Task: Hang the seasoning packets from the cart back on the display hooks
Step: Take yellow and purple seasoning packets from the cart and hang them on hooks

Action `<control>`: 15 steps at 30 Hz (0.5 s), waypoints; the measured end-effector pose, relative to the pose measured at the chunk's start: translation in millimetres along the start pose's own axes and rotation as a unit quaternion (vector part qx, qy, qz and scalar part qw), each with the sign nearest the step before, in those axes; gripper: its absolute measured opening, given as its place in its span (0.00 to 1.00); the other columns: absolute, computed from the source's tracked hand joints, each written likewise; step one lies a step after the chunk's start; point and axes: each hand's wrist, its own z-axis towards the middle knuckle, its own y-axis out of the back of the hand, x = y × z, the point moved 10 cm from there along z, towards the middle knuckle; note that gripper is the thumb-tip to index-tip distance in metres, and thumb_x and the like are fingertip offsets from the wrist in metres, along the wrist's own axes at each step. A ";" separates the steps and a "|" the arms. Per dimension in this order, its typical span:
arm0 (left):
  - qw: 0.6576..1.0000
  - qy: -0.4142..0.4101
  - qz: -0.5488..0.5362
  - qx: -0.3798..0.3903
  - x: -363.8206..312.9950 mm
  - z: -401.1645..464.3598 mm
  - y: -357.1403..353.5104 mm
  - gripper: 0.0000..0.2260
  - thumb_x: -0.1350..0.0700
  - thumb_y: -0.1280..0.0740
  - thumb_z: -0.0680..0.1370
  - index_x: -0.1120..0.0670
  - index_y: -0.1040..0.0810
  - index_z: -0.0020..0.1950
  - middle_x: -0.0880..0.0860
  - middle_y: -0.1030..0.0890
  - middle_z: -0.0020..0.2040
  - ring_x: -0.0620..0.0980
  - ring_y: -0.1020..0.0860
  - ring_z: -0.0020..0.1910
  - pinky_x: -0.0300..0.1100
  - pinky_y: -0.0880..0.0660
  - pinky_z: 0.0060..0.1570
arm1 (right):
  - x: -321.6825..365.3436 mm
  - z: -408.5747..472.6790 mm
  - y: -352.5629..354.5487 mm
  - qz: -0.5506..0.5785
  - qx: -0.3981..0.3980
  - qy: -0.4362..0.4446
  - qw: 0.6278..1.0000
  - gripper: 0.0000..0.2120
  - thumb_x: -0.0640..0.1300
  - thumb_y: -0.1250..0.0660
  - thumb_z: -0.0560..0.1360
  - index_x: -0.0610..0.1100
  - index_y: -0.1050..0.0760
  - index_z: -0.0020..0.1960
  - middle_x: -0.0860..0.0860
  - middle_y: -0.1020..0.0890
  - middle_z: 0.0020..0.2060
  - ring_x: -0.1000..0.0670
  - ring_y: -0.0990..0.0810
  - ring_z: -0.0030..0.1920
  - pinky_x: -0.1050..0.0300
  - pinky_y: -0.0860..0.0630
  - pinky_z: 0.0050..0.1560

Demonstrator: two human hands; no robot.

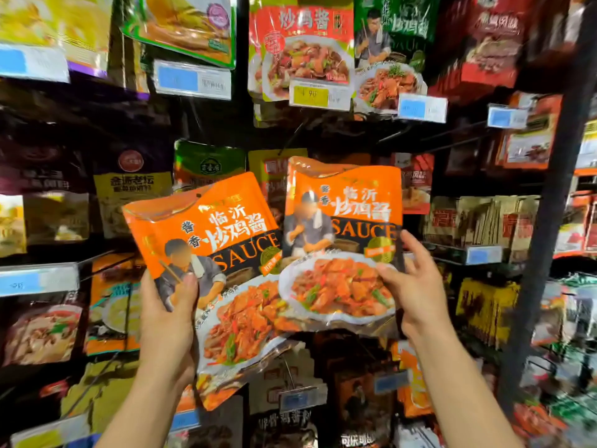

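Your left hand (168,318) grips one orange sauce packet (226,273), tilted left. Your right hand (416,286) pinches a second, upright packet (342,240) just right, edges overlapping, near the display hooks (292,137).

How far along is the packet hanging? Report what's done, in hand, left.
Done: cannot tell; the cart is out of view. In hand: the left hand grips one orange sauce packet, the right hand another. Left: hang both on a display hook.

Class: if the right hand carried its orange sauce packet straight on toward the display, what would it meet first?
Probably the packets hanging just behind it: the right hand holds its orange sauce packet before a yellow packet and a red one. Depth is unclear.
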 end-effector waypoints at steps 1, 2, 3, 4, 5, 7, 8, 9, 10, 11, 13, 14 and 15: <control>1.000 0.004 0.000 0.010 0.1 1.2 -3.7 0.15 0.61 0.38 0.82 0.43 0.28 0.63 0.46 0.21 0.60 0.46 0.23 0.61 0.40 0.27 0.59 | 6.0 7.1 8.2 -0.006 -0.017 0.008 1.000 0.32 0.29 0.30 0.73 0.58 0.29 0.68 0.45 0.20 0.61 0.46 0.19 0.58 0.45 0.19 0.52; 1.000 0.007 0.001 0.021 -1.2 2.3 -9.8 0.15 0.60 0.37 0.82 0.43 0.29 0.65 0.47 0.22 0.61 0.46 0.23 0.62 0.40 0.28 0.59 | 13.2 16.1 16.0 -0.009 -0.034 0.015 0.999 0.33 0.29 0.30 0.73 0.55 0.31 0.71 0.45 0.20 0.61 0.46 0.18 0.57 0.48 0.19 0.49; 1.000 0.008 0.003 0.026 -0.7 4.6 -13.2 0.15 0.59 0.37 0.82 0.43 0.30 0.65 0.48 0.22 0.62 0.47 0.23 0.63 0.41 0.28 0.59 | 21.3 24.8 23.2 -0.008 -0.049 0.016 0.999 0.34 0.28 0.31 0.74 0.53 0.33 0.73 0.45 0.20 0.61 0.48 0.18 0.54 0.52 0.18 0.45; 1.000 0.009 0.004 0.030 -1.0 5.6 -18.7 0.15 0.58 0.37 0.82 0.43 0.29 0.65 0.48 0.22 0.63 0.47 0.24 0.63 0.42 0.29 0.60 | 30.4 34.1 29.1 -0.003 -0.061 0.016 0.998 0.34 0.28 0.33 0.74 0.50 0.35 0.75 0.46 0.20 0.60 0.51 0.17 0.50 0.56 0.19 0.40; 0.999 0.008 0.003 0.030 0.2 6.7 -22.9 0.14 0.58 0.37 0.82 0.43 0.29 0.64 0.48 0.22 0.62 0.48 0.24 0.63 0.43 0.29 0.61 | 38.7 43.7 34.5 0.001 -0.071 0.015 0.997 0.34 0.27 0.34 0.75 0.49 0.36 0.76 0.47 0.20 0.58 0.53 0.17 0.47 0.61 0.20 0.35; 1.000 0.008 0.003 0.028 4.3 7.9 -31.4 0.14 0.58 0.37 0.82 0.45 0.29 0.65 0.49 0.22 0.62 0.48 0.23 0.63 0.42 0.28 0.59 | 55.8 60.6 40.0 0.007 -0.079 0.019 0.997 0.33 0.26 0.36 0.76 0.47 0.38 0.76 0.48 0.21 0.57 0.57 0.19 0.43 0.65 0.23 0.30; 1.000 0.008 0.000 0.025 6.3 7.4 -35.2 0.14 0.59 0.37 0.82 0.47 0.29 0.66 0.49 0.22 0.62 0.49 0.23 0.63 0.41 0.28 0.58 | 61.5 68.4 42.3 0.005 -0.079 0.020 0.997 0.33 0.26 0.36 0.76 0.47 0.38 0.76 0.47 0.22 0.57 0.58 0.19 0.40 0.65 0.23 0.29; 1.000 0.009 -0.003 0.022 10.1 7.4 -37.7 0.14 0.59 0.37 0.82 0.49 0.30 0.67 0.50 0.22 0.63 0.50 0.24 0.64 0.42 0.28 0.59 | 66.7 75.4 44.3 0.001 -0.078 0.021 0.997 0.33 0.26 0.36 0.76 0.47 0.38 0.76 0.47 0.22 0.57 0.59 0.18 0.38 0.65 0.23 0.28; 1.000 0.013 -0.005 0.021 14.4 6.8 -40.6 0.15 0.58 0.37 0.82 0.51 0.30 0.69 0.51 0.23 0.65 0.51 0.25 0.66 0.45 0.28 0.62 | 69.7 81.8 46.9 0.001 -0.080 0.019 0.997 0.33 0.26 0.36 0.76 0.47 0.37 0.76 0.47 0.22 0.57 0.60 0.18 0.35 0.64 0.23 0.28; 1.000 0.016 -0.004 0.018 19.6 7.1 -42.0 0.18 0.57 0.36 0.81 0.52 0.32 0.71 0.52 0.24 0.68 0.52 0.26 0.68 0.49 0.30 0.67 | 71.7 88.9 49.8 0.004 -0.082 0.015 0.997 0.33 0.26 0.36 0.76 0.47 0.37 0.76 0.46 0.22 0.56 0.59 0.18 0.34 0.63 0.23 0.27; 1.000 0.018 -0.001 0.011 27.0 7.7 -45.2 0.22 0.55 0.35 0.81 0.51 0.34 0.74 0.52 0.26 0.71 0.52 0.28 0.70 0.54 0.33 0.70 | 73.5 100.8 52.1 0.010 -0.077 -0.002 0.997 0.33 0.26 0.36 0.76 0.47 0.37 0.76 0.45 0.21 0.55 0.54 0.17 0.37 0.61 0.23 0.26; 1.000 0.014 -0.002 0.010 28.7 8.0 -47.5 0.22 0.54 0.34 0.80 0.50 0.33 0.74 0.52 0.26 0.70 0.52 0.28 0.70 0.54 0.33 0.70 | 73.9 106.0 52.4 0.012 -0.073 -0.012 0.997 0.33 0.26 0.36 0.76 0.47 0.37 0.76 0.44 0.20 0.55 0.52 0.17 0.40 0.59 0.22 0.27; 1.000 0.010 -0.004 0.010 29.9 8.1 -50.5 0.20 0.54 0.34 0.80 0.49 0.32 0.73 0.51 0.25 0.69 0.52 0.27 0.69 0.53 0.32 0.69 | 73.9 110.2 52.4 0.016 -0.066 -0.021 0.997 0.33 0.26 0.36 0.75 0.48 0.36 0.76 0.43 0.20 0.57 0.50 0.17 0.43 0.57 0.21 0.29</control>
